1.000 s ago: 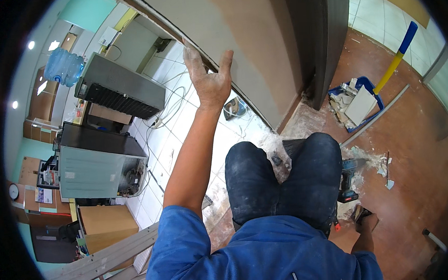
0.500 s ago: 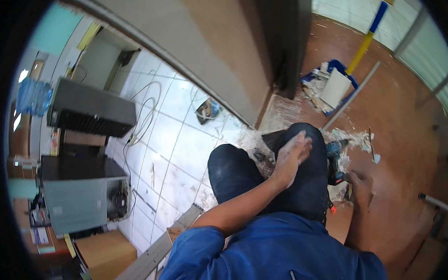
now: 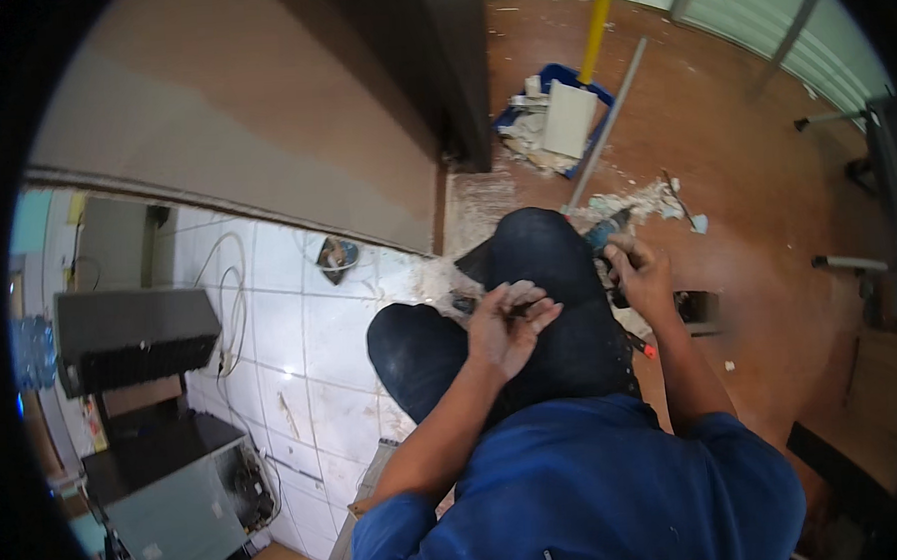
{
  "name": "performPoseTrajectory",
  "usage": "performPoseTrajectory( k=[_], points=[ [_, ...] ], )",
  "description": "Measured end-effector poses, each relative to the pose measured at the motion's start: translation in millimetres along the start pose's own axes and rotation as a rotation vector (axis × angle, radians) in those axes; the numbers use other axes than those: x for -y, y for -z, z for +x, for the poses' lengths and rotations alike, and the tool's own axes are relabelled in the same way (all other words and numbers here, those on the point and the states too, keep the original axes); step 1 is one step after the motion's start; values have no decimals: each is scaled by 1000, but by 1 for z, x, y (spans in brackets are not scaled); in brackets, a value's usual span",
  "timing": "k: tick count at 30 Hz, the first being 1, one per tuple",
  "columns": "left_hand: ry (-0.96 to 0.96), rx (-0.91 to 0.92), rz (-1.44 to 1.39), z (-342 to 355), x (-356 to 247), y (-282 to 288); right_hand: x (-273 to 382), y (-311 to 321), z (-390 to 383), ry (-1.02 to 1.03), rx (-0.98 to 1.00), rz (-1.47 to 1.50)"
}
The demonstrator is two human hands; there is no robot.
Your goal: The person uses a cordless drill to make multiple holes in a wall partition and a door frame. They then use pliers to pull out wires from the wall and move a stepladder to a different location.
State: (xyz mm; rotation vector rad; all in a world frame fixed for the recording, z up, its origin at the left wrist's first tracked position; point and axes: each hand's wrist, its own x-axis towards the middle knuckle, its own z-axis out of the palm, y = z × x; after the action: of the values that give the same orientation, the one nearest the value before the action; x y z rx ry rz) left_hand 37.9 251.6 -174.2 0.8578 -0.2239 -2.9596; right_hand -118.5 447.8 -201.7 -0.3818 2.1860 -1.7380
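Observation:
My left hand, dusty, is palm up over my dark-trousered right thigh, fingers curled round a small dark thing I cannot make out. My right hand is closed on the blue and black drill just right of that knee, above white debris. An orange-tipped tool shows beside my thigh. A dark, blurred object lies on the brown floor right of my right hand.
A large grey-brown panel stands ahead-left, beside white tiles holding cables and appliances. Ahead-right are a blue bin of rubble, a yellow-handled tool and a metal tube. Dark furniture legs stand far right.
My left hand has dropped from the panel edge to over my thigh. My right hand has moved forward onto the drill. The view has swung, shifting the panel leftward and downward.

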Motion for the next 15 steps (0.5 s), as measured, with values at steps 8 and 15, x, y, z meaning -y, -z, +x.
performPoseTrajectory(
  k=[8, 15],
  points=[
    [-28, -192, 189, -23, -10, 32, -199, 57, 15, -293, -50, -781],
    [-12, -198, 223, -49, -11, 51, -216, -3, 62, -407, 167, -737]
  ],
)
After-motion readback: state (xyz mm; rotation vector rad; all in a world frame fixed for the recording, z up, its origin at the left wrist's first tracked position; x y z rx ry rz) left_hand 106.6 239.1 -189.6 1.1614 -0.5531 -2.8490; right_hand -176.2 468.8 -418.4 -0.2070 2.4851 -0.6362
